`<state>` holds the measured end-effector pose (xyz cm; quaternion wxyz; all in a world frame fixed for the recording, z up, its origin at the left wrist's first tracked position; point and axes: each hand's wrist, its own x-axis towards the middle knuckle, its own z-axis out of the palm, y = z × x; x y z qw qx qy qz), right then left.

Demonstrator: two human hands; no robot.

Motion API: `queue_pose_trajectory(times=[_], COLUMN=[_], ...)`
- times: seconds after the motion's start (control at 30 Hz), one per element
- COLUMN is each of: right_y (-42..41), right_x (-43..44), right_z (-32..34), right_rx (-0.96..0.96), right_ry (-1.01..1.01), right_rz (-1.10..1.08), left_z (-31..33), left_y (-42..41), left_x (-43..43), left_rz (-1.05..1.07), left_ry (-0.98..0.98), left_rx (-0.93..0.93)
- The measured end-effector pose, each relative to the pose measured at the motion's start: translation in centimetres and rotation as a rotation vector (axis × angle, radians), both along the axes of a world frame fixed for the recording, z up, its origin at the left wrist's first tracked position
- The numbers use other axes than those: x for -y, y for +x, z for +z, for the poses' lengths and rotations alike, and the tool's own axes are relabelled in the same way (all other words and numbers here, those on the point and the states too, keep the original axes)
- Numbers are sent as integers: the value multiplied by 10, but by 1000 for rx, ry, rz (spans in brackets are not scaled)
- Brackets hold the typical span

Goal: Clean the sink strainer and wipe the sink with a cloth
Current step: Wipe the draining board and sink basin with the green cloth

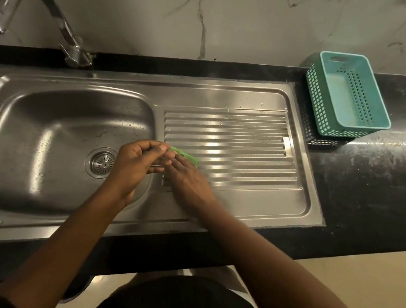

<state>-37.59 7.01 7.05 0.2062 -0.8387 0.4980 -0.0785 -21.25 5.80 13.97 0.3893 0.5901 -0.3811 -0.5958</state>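
The fingers (160, 148) of the left hand (133, 165) pinch one end of a green cloth (187, 157), while the right hand (188, 177) lies flat, pressing it against the ribbed drainboard (234, 144) just beside the basin (52, 142). The cloth looks thin, limp and probably wet; bunching it would likely grip better than an edge. The strainer (103, 162) sits in the drain.

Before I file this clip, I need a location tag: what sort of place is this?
Most likely a home kitchen: a stainless steel sink with a ribbed drainboard, a curved faucet, and a teal plastic basket on a black stone counter.
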Motion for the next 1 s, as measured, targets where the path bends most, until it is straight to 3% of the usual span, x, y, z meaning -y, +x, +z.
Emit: queue_pose_trajectory(times=[0.1,0.33,0.47,0.53,0.63,0.77,0.93,1.0], right_y=[-59,-223,-165,-112,-36,48,-14,-56], right_x=[13,17,14,13,9,4,10,6], right_z=[2,23,4,1,-3,1,8,7], right_rx=[-50,-203,-113,-85,-54,12,-56,-27], right_ry=[27,56,-26,-45,-41,4,-106,-149], right_rz=[56,-485,-864,-924,-738,-276,-47,-124], left_z=[-1,-3,-3,-2,-1,4,7,5], left_y=[-4,-9,-13,-13,-14,-12,-1,1], left_x=[5,9,10,10,9,10,17,16], left_rz=[-25,-42,-33,-26,-6,44,68,56], left_ry=[-1,-5,-5,-6,-3,-22,-27,-22], left_rx=[20,13,7,2,-8,10,33,47])
